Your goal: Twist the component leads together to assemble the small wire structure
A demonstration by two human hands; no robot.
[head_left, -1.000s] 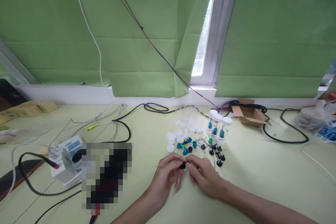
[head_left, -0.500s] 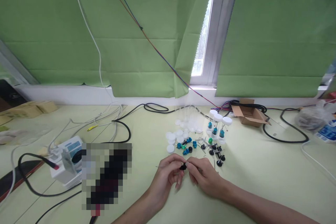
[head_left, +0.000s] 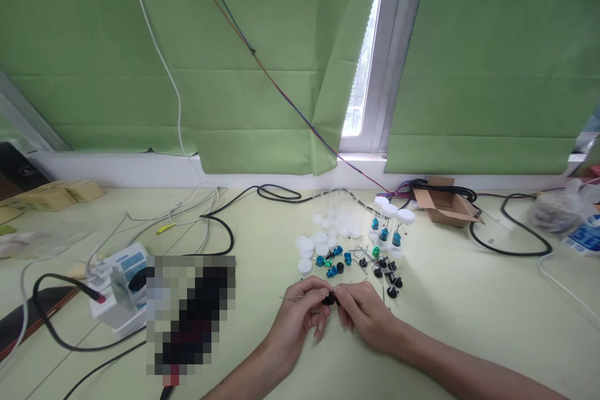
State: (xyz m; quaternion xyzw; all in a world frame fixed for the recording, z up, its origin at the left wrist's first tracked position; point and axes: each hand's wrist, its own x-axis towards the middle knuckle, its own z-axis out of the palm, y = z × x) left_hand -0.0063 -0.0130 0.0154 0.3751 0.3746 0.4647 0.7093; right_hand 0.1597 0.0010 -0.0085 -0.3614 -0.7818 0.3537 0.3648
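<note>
Black part [head_left: 329, 299] sits pinched between the fingers [head_left: 313, 297] of your two hands, over the near part of the worktop [head_left: 262, 231], slightly right of centre. Your left hand [head_left: 295, 314] takes it from the left, thumb and forefinger closed in on it; your right hand [head_left: 368, 312] meets it from the right, thumb and forefinger drawn together at its edge. Small and dark, the piece shows as an uneven black shape at your fingertips, partly covered by them, its finer detail too small to tell. One thin metal rod [head_left: 289, 297] juts left past your left hand; whether it joins the piece is hidden. Just beyond your hands lie blue pieces [head_left: 332, 271] and white discs [head_left: 305, 267], with loose black pieces [head_left: 392, 292] to the right. Farther off, white-capped clear tubes [head_left: 385, 224] stand upright, blue pieces inside them.
</note>
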